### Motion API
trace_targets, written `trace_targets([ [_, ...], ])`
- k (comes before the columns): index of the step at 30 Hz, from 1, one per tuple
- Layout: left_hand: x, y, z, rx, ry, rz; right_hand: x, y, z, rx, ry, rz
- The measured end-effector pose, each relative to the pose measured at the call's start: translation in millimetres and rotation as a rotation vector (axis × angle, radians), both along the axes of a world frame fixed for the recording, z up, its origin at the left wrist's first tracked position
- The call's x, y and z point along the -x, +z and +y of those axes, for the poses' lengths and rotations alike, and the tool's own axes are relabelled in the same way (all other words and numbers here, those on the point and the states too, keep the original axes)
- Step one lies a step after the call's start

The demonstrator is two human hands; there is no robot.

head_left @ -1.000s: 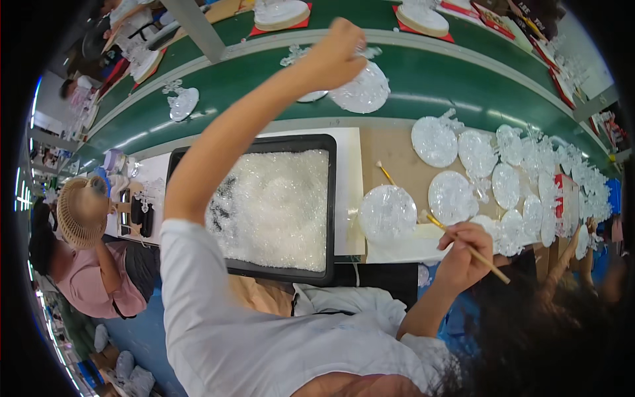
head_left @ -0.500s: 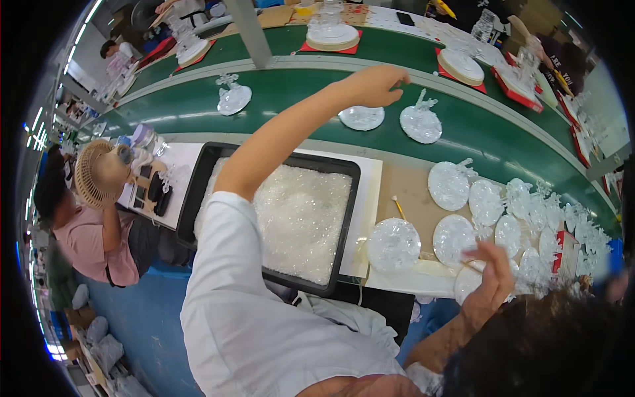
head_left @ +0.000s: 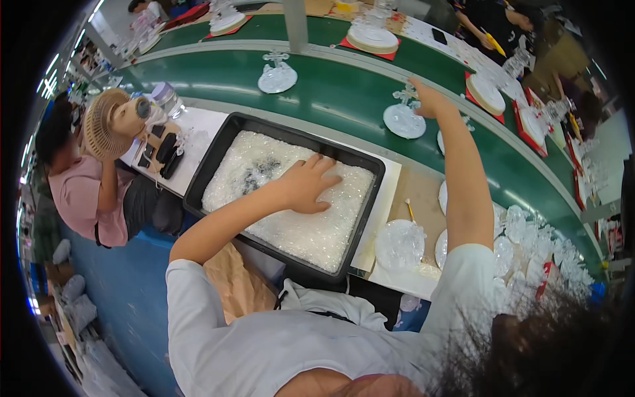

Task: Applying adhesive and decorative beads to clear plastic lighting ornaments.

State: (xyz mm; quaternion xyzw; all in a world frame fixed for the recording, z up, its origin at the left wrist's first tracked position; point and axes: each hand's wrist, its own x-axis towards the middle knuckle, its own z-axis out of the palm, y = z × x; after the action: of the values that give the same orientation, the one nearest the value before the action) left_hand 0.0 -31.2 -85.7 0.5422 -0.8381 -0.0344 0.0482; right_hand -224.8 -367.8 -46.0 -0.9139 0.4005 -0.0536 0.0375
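Fingers spread, my left hand [head_left: 307,185] is palm down over the glittery clear granules [head_left: 284,231] in a black tray [head_left: 344,261]; whether it touches them is unclear. My right hand [head_left: 428,102] reaches over the green belt, thumb and fingers closed at the upright decorated top of a clear round-based ornament [head_left: 405,122]. Farther left on the belt stands a similar ornament [head_left: 278,77]. Part of a third ornament [head_left: 442,140] shows behind my right forearm. A clear granule-covered disc [head_left: 399,245] lies on the worktable, right of the tray.
A yellow-handled brush [head_left: 410,210] lies beyond the disc. Many clear ornaments [head_left: 529,228] crowd the table's right end. At left, a person in pink [head_left: 92,192] sits beside a tan fan [head_left: 109,122]. A grey post [head_left: 296,26] rises behind the belt.
My left hand has come back from the belt to the granule tray. My right hand has moved from the table's front edge up to the ornament on the belt. The view has shifted.
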Motion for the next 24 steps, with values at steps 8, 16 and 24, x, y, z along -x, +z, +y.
trace_targets([
  [8,-53,18,44,-0.473,-0.033,0.001,10,2,-13,0.11,0.05,0.082],
  [16,-73,9,73,-0.381,0.202,0.132,-23,101,119,0.322,0.228,-0.233],
  [24,-66,18,87,-0.383,0.577,0.077,-88,70,272,0.046,0.469,0.029],
])
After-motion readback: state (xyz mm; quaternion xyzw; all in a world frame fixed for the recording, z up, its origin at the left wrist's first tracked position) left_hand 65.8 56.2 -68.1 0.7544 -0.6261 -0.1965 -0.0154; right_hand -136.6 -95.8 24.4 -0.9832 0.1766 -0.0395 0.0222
